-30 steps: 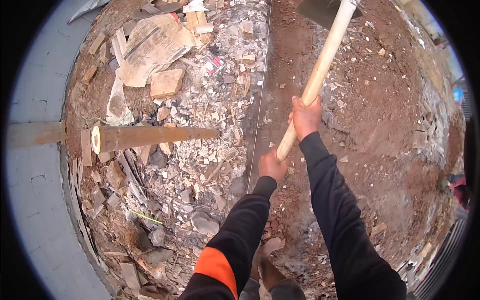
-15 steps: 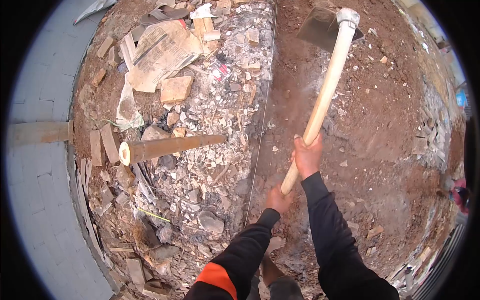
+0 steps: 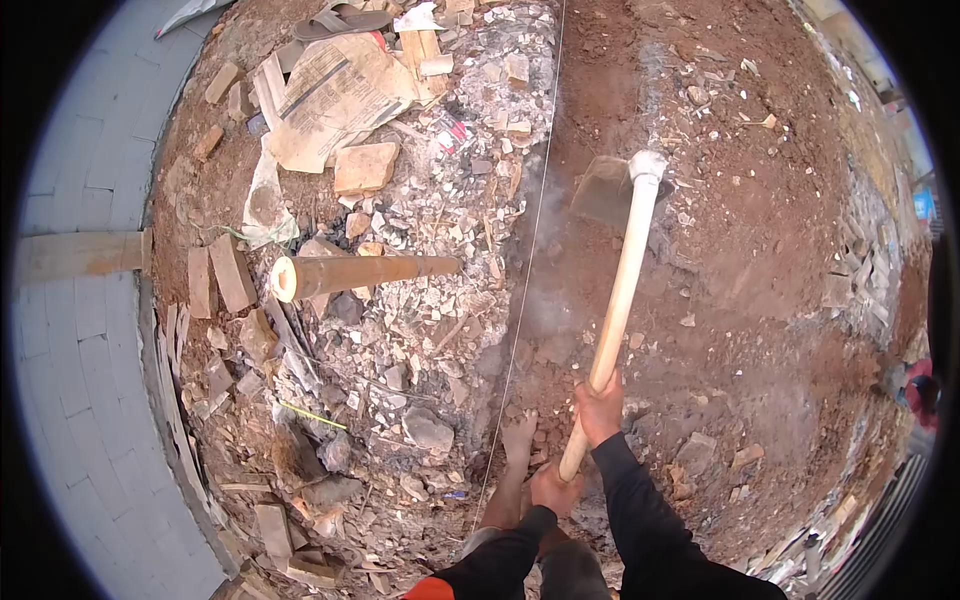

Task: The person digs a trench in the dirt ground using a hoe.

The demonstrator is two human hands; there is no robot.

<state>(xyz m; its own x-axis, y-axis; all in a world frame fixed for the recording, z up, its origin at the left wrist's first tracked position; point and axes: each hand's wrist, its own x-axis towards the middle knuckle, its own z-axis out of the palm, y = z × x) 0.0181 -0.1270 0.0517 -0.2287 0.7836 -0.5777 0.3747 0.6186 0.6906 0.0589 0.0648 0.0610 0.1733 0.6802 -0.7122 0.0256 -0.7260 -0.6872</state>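
My right hand [image 3: 600,410] is wrapped round the pale wooden handle of a hoe [image 3: 621,290]. Lower down, at the butt end of that handle, my left hand [image 3: 556,489] is closed on it too. The wide metal blade [image 3: 601,191] of the hoe is down in the reddish soil of a shallow trench [image 3: 545,300], its edge hidden. Dust hangs around the blade. A taut white string [image 3: 522,300] runs along the trench, left of the hoe. Just left of my left hand, a bare foot [image 3: 518,437] stands on the soil.
A bamboo post [image 3: 370,273] sticks up from the rubble at left. Around it lie broken bricks [image 3: 365,168], torn brown paper [image 3: 345,95] and a sandal [image 3: 342,22]. A grey block wall [image 3: 85,400] borders the far left. Loose soil [image 3: 760,280] spreads right.
The hoe and both hands have come down and closer to my body, the blade now lower in the trench. The bare foot has come into sight, and the view has shifted slightly.
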